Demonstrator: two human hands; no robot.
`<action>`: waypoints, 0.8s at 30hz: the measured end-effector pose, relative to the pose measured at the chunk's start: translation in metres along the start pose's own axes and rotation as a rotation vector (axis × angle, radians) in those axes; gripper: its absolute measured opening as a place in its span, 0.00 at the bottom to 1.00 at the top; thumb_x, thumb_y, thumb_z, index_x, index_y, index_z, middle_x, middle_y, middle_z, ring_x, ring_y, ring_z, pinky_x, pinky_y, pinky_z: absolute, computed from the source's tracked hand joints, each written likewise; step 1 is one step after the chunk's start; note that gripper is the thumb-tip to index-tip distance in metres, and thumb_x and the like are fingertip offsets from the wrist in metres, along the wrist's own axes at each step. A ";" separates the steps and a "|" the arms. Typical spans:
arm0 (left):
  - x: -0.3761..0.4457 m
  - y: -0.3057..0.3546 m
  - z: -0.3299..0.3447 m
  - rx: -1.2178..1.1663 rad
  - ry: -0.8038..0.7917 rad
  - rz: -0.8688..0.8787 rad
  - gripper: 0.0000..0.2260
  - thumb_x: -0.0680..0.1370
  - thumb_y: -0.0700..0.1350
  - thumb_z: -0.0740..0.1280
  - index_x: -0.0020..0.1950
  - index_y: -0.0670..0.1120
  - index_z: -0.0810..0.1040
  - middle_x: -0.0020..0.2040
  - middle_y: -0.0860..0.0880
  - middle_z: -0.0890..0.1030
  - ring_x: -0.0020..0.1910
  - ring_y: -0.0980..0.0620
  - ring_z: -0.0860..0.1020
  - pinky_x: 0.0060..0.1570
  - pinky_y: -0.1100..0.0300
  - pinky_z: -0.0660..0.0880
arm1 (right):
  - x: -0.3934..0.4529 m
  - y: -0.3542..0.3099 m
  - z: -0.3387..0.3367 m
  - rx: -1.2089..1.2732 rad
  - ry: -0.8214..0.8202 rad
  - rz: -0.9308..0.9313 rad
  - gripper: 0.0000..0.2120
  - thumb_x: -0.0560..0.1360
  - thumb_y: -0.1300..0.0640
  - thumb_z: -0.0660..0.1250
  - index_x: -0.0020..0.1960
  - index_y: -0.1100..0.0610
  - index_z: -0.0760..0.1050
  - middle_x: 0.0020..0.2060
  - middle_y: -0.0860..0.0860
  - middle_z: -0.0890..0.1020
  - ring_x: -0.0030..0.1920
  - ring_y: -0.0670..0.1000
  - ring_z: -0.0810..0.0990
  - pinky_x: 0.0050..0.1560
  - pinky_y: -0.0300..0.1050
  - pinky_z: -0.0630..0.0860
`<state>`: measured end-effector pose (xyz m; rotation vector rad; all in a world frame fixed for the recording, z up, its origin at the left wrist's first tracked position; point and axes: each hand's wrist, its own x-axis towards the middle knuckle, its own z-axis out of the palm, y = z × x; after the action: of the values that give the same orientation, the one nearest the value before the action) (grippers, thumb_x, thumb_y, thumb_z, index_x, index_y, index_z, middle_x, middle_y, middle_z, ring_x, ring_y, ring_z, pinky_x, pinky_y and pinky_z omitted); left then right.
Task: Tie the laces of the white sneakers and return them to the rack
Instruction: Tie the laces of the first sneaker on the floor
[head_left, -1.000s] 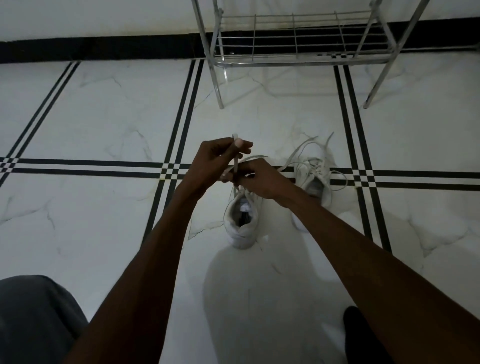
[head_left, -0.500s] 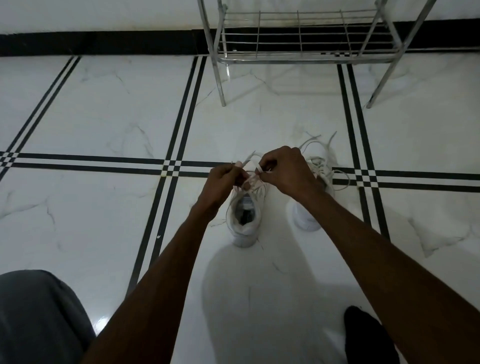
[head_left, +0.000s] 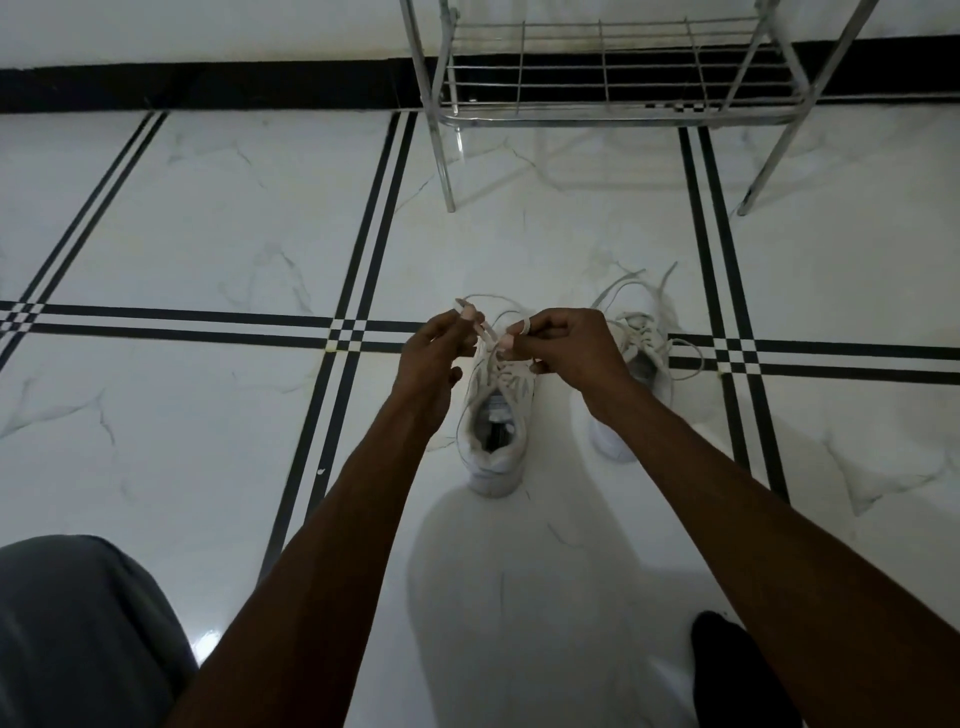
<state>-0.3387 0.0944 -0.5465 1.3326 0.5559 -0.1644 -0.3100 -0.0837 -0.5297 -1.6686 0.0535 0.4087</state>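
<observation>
Two white sneakers stand on the marble floor, heels toward me. Over the tongue of the nearer, left sneaker both my hands work its laces. My left hand pinches one lace end between thumb and finger, and my right hand pinches the other, with a loop around a fingertip. The right sneaker sits just behind my right wrist, partly hidden, its loose laces sprawled on the floor. The metal shoe rack stands at the far wall.
The floor is white marble tile with black stripe lines crossing left of the shoes. My grey-clad knee fills the lower left corner and a dark foot shows at lower right. The rack's legs stand beyond the shoes.
My left hand dropped from a raised lace pull down to the left sneaker. Both hands now sit slightly apart, each pinching a lace end; the view shifted a little.
</observation>
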 end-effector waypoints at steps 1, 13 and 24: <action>0.000 0.000 -0.002 -0.044 -0.020 -0.019 0.14 0.78 0.54 0.71 0.58 0.47 0.84 0.60 0.47 0.85 0.57 0.51 0.79 0.52 0.52 0.67 | -0.002 0.000 0.001 0.039 -0.014 0.036 0.11 0.67 0.60 0.80 0.46 0.63 0.84 0.41 0.57 0.88 0.44 0.53 0.88 0.41 0.47 0.79; 0.003 -0.046 -0.046 0.262 0.572 -0.195 0.22 0.80 0.51 0.70 0.66 0.35 0.75 0.57 0.37 0.83 0.47 0.41 0.85 0.53 0.45 0.83 | 0.006 0.049 -0.029 -0.610 0.278 0.186 0.33 0.56 0.31 0.73 0.42 0.60 0.79 0.35 0.58 0.86 0.36 0.58 0.86 0.39 0.56 0.84; 0.004 -0.041 -0.007 1.042 -0.052 0.416 0.16 0.78 0.37 0.69 0.64 0.48 0.83 0.59 0.45 0.85 0.58 0.45 0.82 0.58 0.48 0.79 | -0.007 0.053 0.003 -0.740 -0.078 -0.245 0.13 0.75 0.62 0.70 0.59 0.55 0.83 0.53 0.55 0.86 0.52 0.55 0.84 0.55 0.51 0.80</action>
<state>-0.3545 0.0921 -0.5849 2.4145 0.1017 -0.1468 -0.3319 -0.0902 -0.5782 -2.3480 -0.4017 0.3225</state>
